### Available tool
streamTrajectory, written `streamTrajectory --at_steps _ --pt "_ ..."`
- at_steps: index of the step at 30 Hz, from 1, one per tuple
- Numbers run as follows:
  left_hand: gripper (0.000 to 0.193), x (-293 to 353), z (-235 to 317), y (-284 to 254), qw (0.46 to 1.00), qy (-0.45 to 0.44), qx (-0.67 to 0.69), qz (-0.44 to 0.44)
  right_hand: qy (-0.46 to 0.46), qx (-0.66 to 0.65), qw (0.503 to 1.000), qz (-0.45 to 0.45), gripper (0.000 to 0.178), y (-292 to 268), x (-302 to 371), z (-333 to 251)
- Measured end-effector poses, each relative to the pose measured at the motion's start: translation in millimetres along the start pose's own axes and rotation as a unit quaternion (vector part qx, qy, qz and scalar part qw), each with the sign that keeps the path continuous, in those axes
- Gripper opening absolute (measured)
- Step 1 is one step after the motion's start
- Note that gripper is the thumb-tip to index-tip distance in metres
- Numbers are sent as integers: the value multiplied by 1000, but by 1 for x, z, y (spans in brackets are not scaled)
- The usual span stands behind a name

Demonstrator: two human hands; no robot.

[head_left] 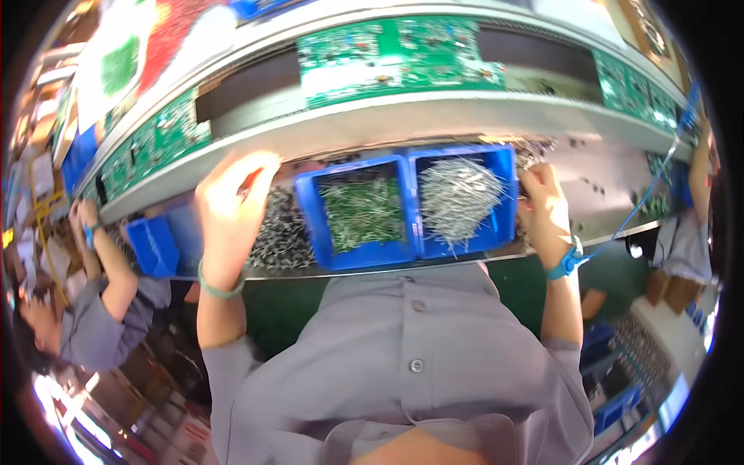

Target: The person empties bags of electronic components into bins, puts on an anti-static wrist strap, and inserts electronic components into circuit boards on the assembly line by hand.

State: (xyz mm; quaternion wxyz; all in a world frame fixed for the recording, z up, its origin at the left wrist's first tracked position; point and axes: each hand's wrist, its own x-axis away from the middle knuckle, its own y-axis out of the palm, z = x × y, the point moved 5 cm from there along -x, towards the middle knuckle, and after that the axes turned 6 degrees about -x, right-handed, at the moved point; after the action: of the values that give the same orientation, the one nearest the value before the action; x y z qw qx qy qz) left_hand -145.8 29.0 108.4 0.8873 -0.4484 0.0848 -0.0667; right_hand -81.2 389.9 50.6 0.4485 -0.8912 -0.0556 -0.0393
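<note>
My left hand (pixel 232 205) is raised just before the conveyor's metal rail (pixel 403 118), its thumb and fingertips brought together in a pinch. Whatever they hold is too small or blurred to make out. Beside it lies a heap of small dark parts (pixel 280 236). Two blue bins stand side by side between my hands. The left bin (pixel 364 260) holds green-bodied parts with wire leads (pixel 360 217); the right bin (pixel 508 167) holds a pile of silvery leaded parts (pixel 457 198). Right of them, my right hand (pixel 545 201) is curled at some small loose parts (pixel 535 149), contents hidden.
Green circuit boards (pixel 395 66) sit along the conveyor beyond the rail. A blue cord (pixel 647 198) runs from my right wristband (pixel 568 262). Co-workers work at my left (pixel 116 310) and right (pixel 682 240). Another blue bin (pixel 153 246) stands at the left.
</note>
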Motion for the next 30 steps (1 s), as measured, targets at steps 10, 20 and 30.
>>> streamTrajectory --at_steps 10,20,30 --pt "17 -91 -11 42 997 41 14 63 -80 38 996 5 44 -1 -4 -10" --pt "12 -100 4 55 978 112 -130 117 -66 16 998 20 40 3 -3 -7" --pt "21 -95 10 64 968 135 -194 81 98 -174 979 -32 32 2 9 -9"
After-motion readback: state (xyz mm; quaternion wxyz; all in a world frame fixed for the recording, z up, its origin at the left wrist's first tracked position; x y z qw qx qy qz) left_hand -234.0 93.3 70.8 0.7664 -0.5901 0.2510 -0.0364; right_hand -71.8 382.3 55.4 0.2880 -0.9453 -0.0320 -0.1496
